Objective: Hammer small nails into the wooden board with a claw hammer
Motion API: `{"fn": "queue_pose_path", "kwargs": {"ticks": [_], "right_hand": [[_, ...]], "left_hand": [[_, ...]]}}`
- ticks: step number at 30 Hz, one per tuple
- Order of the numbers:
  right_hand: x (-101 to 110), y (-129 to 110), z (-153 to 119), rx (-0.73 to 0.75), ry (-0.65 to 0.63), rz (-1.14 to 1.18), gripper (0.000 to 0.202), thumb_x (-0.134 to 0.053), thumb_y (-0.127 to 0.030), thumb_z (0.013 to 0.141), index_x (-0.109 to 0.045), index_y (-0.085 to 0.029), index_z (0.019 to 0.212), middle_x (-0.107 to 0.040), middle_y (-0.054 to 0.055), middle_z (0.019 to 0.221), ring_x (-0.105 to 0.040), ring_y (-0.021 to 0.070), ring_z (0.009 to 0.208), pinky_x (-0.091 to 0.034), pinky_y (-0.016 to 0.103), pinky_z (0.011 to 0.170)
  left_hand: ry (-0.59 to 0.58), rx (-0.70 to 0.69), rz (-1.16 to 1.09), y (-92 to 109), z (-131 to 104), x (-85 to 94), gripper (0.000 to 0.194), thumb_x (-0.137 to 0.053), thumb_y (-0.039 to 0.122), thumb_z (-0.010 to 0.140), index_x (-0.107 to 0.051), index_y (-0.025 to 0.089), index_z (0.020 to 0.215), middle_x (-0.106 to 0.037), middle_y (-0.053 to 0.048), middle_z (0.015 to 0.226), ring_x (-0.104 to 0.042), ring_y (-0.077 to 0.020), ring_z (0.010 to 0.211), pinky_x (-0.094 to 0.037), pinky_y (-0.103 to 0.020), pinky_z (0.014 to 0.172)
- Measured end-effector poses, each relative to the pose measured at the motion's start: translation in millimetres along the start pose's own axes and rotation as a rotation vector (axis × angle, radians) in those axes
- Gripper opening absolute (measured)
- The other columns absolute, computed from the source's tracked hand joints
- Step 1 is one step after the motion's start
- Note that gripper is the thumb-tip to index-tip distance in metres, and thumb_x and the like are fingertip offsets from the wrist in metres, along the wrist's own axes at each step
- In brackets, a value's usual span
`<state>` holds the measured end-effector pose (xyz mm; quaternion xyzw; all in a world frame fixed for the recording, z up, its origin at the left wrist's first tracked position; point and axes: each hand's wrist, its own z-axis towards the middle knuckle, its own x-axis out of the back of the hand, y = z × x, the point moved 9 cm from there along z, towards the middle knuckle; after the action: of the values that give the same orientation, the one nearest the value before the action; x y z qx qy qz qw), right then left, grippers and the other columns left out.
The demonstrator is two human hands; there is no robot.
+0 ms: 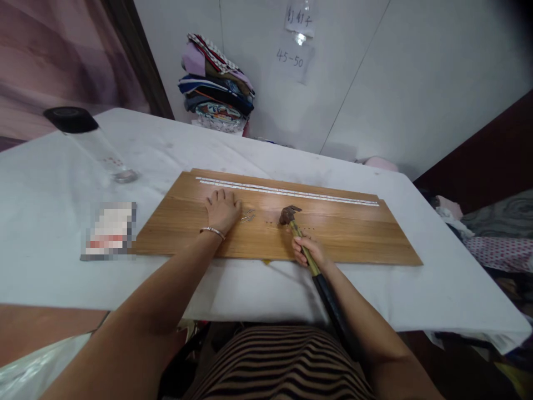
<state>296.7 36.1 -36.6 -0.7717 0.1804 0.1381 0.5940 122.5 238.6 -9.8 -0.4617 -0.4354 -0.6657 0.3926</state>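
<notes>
Right hand wrapped round hammer; left hand on board, fingers spread beside loose nails. Likely between nails; next move seems to call for pinching one.

On the board, nails lie left of hammer.

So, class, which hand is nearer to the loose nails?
Left: the left hand is just left of the loose nails; the right hand, gripping the hammer, is farther off to their right.
</notes>
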Motion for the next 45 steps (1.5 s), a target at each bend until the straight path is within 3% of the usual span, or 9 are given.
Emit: {"fn": "queue_pose_path", "kwargs": {"ticks": [9,26,45], "right_hand": [[-3,-7,0,0.029,0.002,0.0,0.041,-0.067,-0.035,0.075,-0.054,-0.019,0.111,-0.049,-0.011,0.056,-0.033,0.0046,0.029,-0.026,0.018,0.026],[-3,2,3,-0.025,0.012,0.014,0.044,-0.069,-0.036,0.073,-0.055,-0.019,0.111,-0.048,-0.012,0.055,-0.033,0.0041,0.028,-0.024,0.018,0.026],[-16,0,3,-0.003,-0.04,-0.008,0.038,-0.065,-0.032,0.078,-0.054,-0.019,0.111,-0.049,-0.011,0.056,-0.034,0.0046,0.029,-0.024,0.019,0.027]], "left_hand": [[-0.008,0.003,-0.027,0,1,-0.1,0.043,-0.034,0.04,0.089,-0.06,0.018,0.116,-0.053,-0.02,0.134,-0.039,-0.0352,0.13,-0.028,-0.056,0.105],[-0.009,0.007,-0.013,0,0,0.4,0.042,-0.036,0.039,0.09,-0.061,0.017,0.116,-0.053,-0.018,0.136,-0.041,-0.0346,0.129,-0.029,-0.054,0.105],[0.007,-0.009,-0.005,1,1,0.6,0.042,-0.035,0.039,0.09,-0.061,0.017,0.114,-0.054,-0.019,0.133,-0.041,-0.0353,0.128,-0.031,-0.055,0.103]]}}
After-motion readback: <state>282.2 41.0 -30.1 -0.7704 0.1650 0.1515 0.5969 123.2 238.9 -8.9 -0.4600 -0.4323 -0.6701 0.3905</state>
